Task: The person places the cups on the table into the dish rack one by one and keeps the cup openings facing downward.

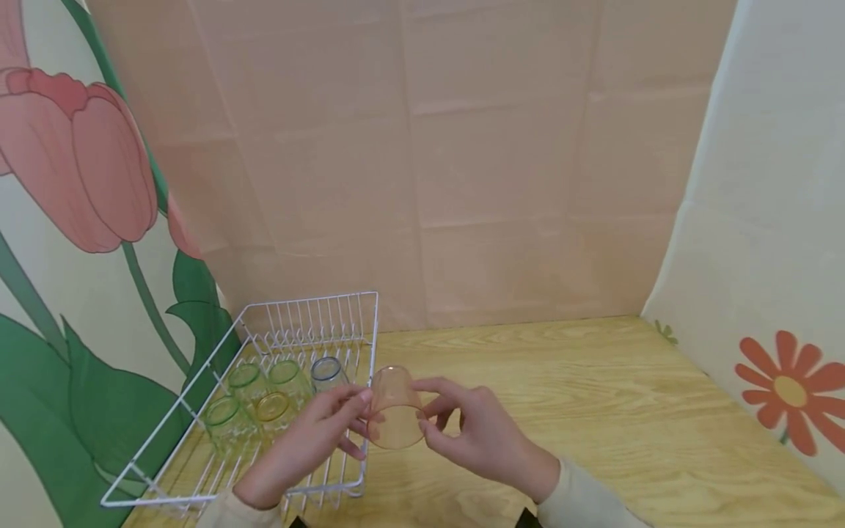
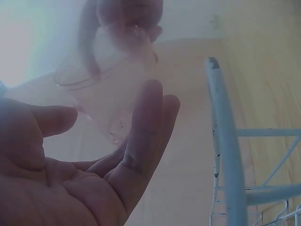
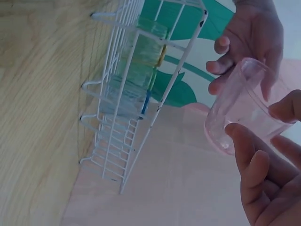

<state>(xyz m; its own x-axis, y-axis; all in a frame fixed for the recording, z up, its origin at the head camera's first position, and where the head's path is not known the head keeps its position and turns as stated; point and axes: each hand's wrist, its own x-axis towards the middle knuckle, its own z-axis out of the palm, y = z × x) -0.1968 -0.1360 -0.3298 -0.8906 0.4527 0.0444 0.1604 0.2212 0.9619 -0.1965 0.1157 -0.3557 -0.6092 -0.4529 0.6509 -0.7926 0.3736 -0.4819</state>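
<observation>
A clear pinkish-orange drinking glass (image 1: 394, 411) is held up in front of the person, its wide mouth tilted down towards the body. The right hand (image 1: 485, 433) pinches it from the right between thumb and fingers. On its other side the left hand (image 1: 317, 425) lies with fingers spread and thumb stretched out, its fingertips at the glass wall. In the left wrist view, the left palm (image 2: 66, 188) is turned up under the glass (image 2: 103, 89). Through the clear wall of the glass (image 3: 244, 108), part of the left thumb shows in the right wrist view.
A white wire dish rack (image 1: 366, 455) stands on the wood-grain table (image 1: 561, 396) at the left. Inside it are green glasses (image 1: 244, 378), a yellow-rimmed glass (image 1: 273, 407) and a blue glass (image 1: 326, 372). The rack's right edge is close to the left hand. Cloth backdrops (image 1: 429, 183) enclose the table.
</observation>
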